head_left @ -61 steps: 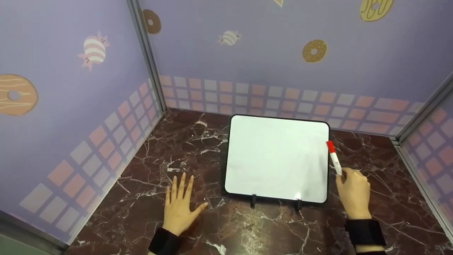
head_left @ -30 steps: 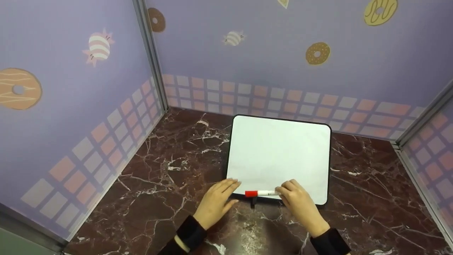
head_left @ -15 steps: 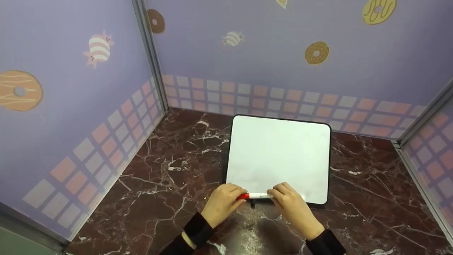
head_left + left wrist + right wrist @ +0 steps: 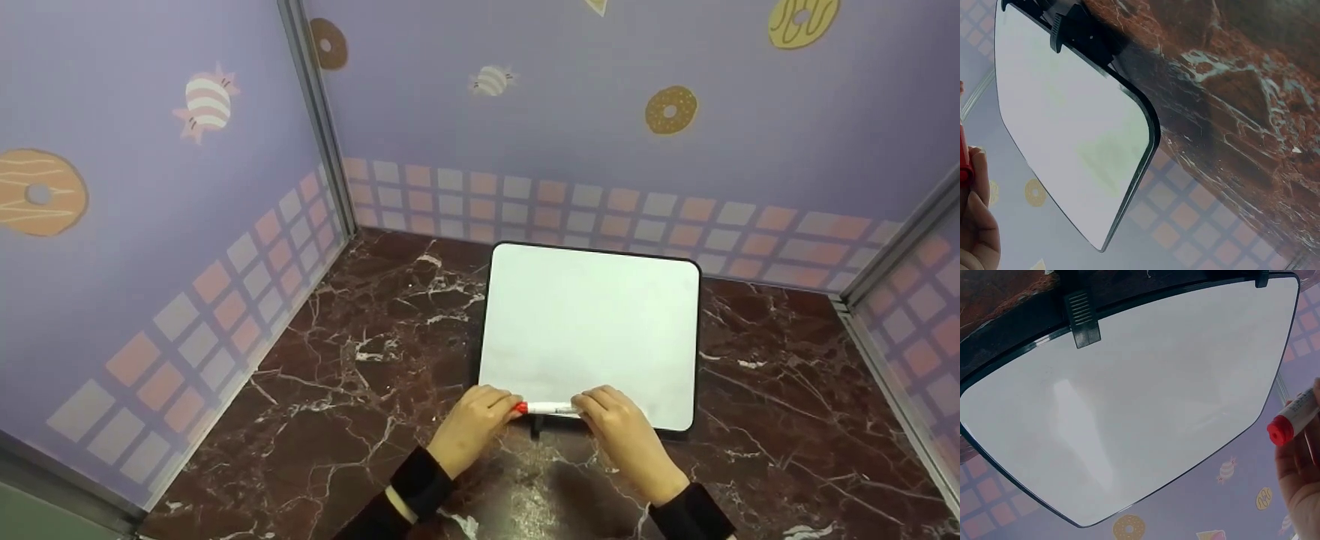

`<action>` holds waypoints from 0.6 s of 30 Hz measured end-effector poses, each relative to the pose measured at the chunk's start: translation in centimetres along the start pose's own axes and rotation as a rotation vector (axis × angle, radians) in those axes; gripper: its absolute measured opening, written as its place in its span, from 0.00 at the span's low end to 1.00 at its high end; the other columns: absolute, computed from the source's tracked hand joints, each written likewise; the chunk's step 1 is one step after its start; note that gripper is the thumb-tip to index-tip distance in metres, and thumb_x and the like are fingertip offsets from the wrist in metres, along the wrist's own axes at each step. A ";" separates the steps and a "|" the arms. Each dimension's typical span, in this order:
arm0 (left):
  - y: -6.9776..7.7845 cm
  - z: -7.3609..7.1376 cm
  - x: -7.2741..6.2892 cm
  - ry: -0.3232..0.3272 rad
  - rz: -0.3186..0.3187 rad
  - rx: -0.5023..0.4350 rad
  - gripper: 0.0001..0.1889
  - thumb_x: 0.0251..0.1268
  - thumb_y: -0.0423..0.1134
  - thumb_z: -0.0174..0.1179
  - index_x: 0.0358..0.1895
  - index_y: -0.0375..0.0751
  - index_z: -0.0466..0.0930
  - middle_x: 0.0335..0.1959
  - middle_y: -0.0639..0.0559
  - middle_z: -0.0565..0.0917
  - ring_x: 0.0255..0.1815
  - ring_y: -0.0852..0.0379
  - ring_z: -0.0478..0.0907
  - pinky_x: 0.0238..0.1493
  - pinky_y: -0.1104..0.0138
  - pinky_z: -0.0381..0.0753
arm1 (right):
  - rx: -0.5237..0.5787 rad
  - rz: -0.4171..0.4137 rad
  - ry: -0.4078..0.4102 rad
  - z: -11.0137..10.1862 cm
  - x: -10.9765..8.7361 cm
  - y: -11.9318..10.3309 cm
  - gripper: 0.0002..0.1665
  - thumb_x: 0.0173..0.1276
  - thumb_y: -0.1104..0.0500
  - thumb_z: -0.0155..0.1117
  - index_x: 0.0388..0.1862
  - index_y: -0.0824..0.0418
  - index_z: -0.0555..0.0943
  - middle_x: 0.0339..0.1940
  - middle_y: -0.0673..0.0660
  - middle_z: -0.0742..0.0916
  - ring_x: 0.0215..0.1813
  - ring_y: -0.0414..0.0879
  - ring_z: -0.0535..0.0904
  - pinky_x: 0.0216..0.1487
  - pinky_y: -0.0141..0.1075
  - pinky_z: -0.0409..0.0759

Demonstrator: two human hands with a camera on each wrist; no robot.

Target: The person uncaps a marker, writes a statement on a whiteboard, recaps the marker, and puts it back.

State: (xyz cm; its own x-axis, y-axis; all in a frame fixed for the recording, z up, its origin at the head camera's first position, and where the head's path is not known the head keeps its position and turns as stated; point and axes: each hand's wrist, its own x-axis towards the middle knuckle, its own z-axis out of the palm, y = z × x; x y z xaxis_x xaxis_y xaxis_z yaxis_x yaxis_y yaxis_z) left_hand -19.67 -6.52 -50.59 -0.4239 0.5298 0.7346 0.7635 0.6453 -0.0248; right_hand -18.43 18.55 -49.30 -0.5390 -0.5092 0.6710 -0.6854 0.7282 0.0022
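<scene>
A white marker with a red cap lies level between my hands, in front of the lower edge of a whiteboard. My left hand pinches the red cap, covering most of it in the head view. At the other end, my right hand grips the white barrel with fingertips and thumb. The right wrist view shows the barrel's red end plug poking out of that hand. The black-framed board leans on a stand, its white face without writing.
Dark red marbled tabletop surrounds the board. Black clips hold the board's lower edge. Purple printed walls rise at the back, left and right.
The right hand has brought the marker from the board's right side to its lower front. The left hand has risen off the table and taken hold of the red cap.
</scene>
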 end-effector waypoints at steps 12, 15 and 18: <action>-3.2 -1.5 0.3 -0.003 -0.309 -0.064 0.11 0.60 0.39 0.67 0.43 0.38 0.86 0.39 0.47 0.88 0.40 0.52 0.85 0.48 0.60 0.85 | -0.023 0.065 0.096 -0.9 -0.2 1.5 0.18 0.45 0.72 0.79 0.37 0.65 0.85 0.33 0.55 0.87 0.35 0.46 0.81 0.38 0.35 0.85; -5.2 -1.9 0.0 -0.012 -0.415 -0.027 0.11 0.59 0.39 0.67 0.41 0.37 0.86 0.39 0.45 0.88 0.40 0.49 0.85 0.49 0.56 0.85 | -0.032 0.084 0.102 -1.1 -0.5 1.8 0.18 0.45 0.73 0.79 0.37 0.66 0.85 0.32 0.55 0.86 0.35 0.46 0.81 0.37 0.35 0.85; -7.1 -2.1 -0.5 -0.041 -0.531 0.011 0.09 0.58 0.38 0.69 0.39 0.36 0.86 0.37 0.44 0.88 0.39 0.46 0.85 0.45 0.54 0.85 | -0.046 0.100 0.101 -1.3 -0.7 2.0 0.18 0.44 0.73 0.79 0.37 0.66 0.85 0.32 0.56 0.86 0.35 0.46 0.81 0.37 0.36 0.85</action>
State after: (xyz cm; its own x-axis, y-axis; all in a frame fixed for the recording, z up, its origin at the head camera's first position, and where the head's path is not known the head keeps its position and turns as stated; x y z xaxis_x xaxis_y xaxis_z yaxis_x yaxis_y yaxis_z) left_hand -23.88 -12.46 -49.37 -0.7696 0.1497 0.6208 0.4335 0.8363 0.3357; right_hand -18.80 20.97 -48.75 -0.5499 -0.3856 0.7409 -0.6061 0.7945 -0.0363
